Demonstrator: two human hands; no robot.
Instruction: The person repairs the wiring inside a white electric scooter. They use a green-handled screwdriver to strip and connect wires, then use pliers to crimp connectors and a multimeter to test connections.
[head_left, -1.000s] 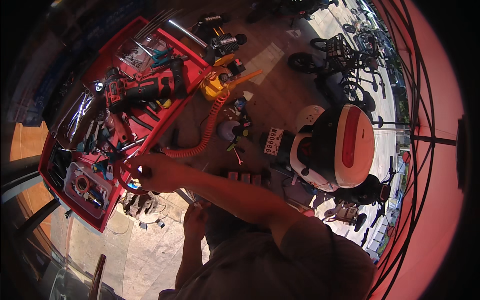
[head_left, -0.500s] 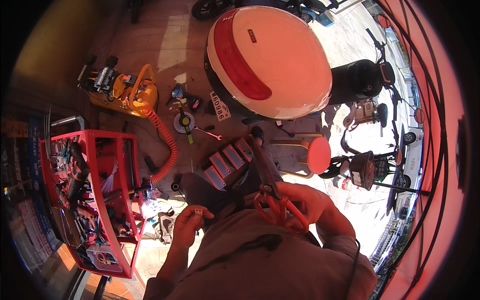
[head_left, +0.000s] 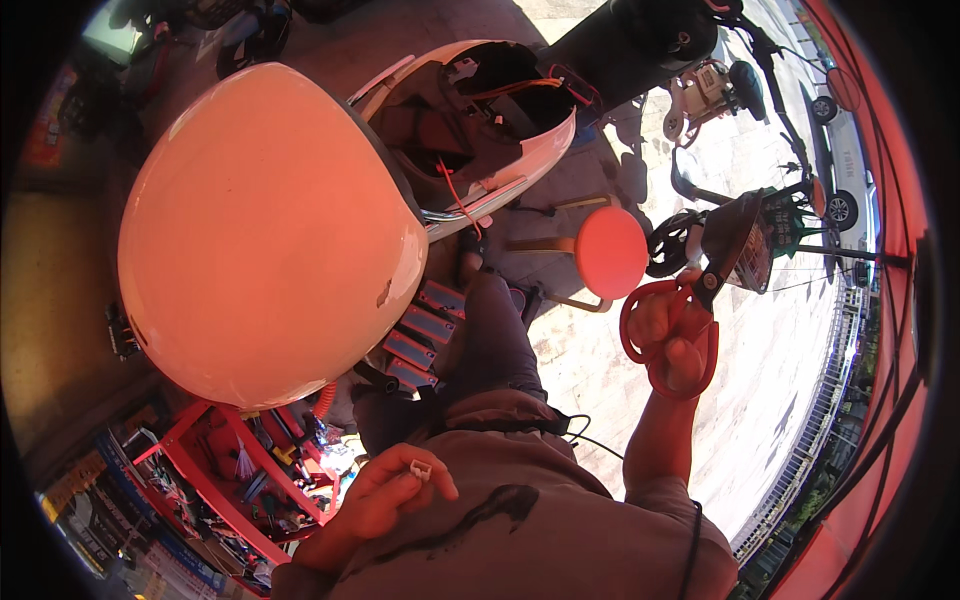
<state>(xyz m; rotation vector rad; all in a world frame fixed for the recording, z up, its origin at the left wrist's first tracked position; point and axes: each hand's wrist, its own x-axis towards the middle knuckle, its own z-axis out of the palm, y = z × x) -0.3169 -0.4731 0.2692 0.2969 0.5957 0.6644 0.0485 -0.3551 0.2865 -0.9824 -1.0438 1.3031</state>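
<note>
Scissors are sitting in the right hand, fingers threading the loops, blades pointing up-right, away from the white piece the left hand is pinching, well apart to the lower left.

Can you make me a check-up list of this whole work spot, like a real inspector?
Surface: paved ground, sunlit at the right.
Things in hand: small white piece; red-handled scissors.
Clutter: red tool cart, crowded inside, lower left.
Hands: left hand pinches the white piece; right hand grips the scissors.
Cables: red wire sticking out of the open scooter body.
Surroundings: red round stool; big pale rounded case.
</note>
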